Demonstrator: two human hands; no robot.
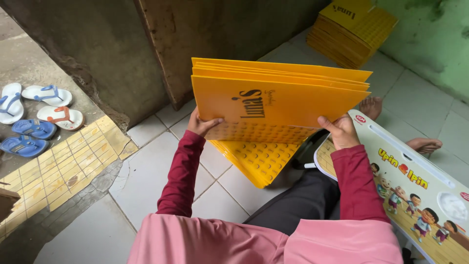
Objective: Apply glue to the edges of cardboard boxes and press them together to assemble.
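Gripping opposite edges, left hand (201, 124) and right hand (340, 131) clamp yellow sheets (278, 100) above open tiled floor (146, 171).

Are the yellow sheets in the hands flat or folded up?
Flat. The yellow sheets are unfolded, stacked with straight edges fanned at the top, gripped by the left hand and right hand.

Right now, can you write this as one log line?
left hand: holds yellow sheets | right hand: holds sheets | more sheets: on floor
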